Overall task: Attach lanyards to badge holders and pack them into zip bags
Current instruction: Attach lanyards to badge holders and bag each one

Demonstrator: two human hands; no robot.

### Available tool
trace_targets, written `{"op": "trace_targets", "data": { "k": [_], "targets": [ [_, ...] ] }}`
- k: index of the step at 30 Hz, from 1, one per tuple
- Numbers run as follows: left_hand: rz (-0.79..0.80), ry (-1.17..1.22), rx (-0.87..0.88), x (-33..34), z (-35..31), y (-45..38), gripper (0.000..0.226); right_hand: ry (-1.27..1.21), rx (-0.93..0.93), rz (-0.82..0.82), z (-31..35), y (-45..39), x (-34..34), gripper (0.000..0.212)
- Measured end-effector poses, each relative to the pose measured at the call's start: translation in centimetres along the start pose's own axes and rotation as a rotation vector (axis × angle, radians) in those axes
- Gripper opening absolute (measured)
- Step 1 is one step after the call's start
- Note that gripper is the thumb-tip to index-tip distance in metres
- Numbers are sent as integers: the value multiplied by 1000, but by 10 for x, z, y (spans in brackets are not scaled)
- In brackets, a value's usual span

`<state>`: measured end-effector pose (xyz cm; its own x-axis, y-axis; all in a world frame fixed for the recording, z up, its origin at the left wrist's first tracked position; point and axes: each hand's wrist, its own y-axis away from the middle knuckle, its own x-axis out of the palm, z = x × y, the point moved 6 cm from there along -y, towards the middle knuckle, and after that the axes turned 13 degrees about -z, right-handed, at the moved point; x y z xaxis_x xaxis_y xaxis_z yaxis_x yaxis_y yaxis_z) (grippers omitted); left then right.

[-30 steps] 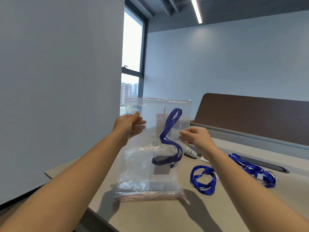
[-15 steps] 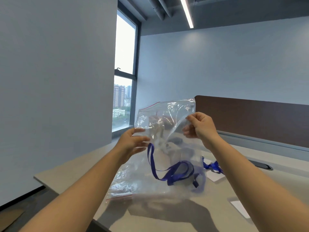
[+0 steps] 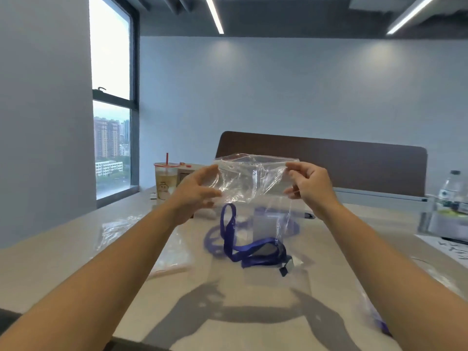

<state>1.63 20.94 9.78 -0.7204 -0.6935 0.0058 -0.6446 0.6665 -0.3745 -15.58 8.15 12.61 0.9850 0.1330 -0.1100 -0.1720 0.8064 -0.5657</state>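
I hold a clear zip bag (image 3: 249, 178) with a red seal strip up over the table, its mouth at the top. My left hand (image 3: 196, 190) pinches the bag's left top corner and my right hand (image 3: 310, 184) pinches the right top corner. Inside the bag's lower part lie a blue lanyard (image 3: 249, 249) and a clear badge holder (image 3: 264, 225). The bag's bottom rests on the table (image 3: 76, 262).
More clear zip bags (image 3: 119, 229) lie flat at the left. A drink cup with a red straw (image 3: 166, 181) stands at the back left beside a cardboard box. A water bottle (image 3: 452, 191) and a tray sit at the right. A brown divider panel (image 3: 354, 163) closes the back.
The view has swung right and the bag has come down and flattened. Both hands have moved up to the bag's top corners; the lanyard has slumped to the bottom.
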Motion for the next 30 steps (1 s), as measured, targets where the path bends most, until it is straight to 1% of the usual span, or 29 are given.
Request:
{"op": "trace_targets", "data": {
  "k": [6, 11, 16, 19, 23, 27, 30],
  "targets": [
    [158, 37, 64, 80, -11, 26, 61, 207, -62, -51, -6, 17, -94, 56],
    [305, 47, 71, 154, -16, 46, 62, 345, -61, -185, -6, 26, -178, 59],
    [428, 57, 34, 224, -8, 55, 63, 422, 36, -300, -24, 24, -245, 60],
    [475, 1, 21, 260, 8, 50, 65, 485, 122, -305, -53, 18, -267, 64],
    [540, -103, 14, 302, 42, 40, 69, 568, 237, -278, -112, 7, -280, 68],
    [595, -209, -11, 338, 76, 26, 71, 713, 283, -224, -165, -3, -282, 69],
    [615, -321, 17, 354, 99, 18, 73, 778, 305, -161, -197, -10, -280, 70]
  ]
}}
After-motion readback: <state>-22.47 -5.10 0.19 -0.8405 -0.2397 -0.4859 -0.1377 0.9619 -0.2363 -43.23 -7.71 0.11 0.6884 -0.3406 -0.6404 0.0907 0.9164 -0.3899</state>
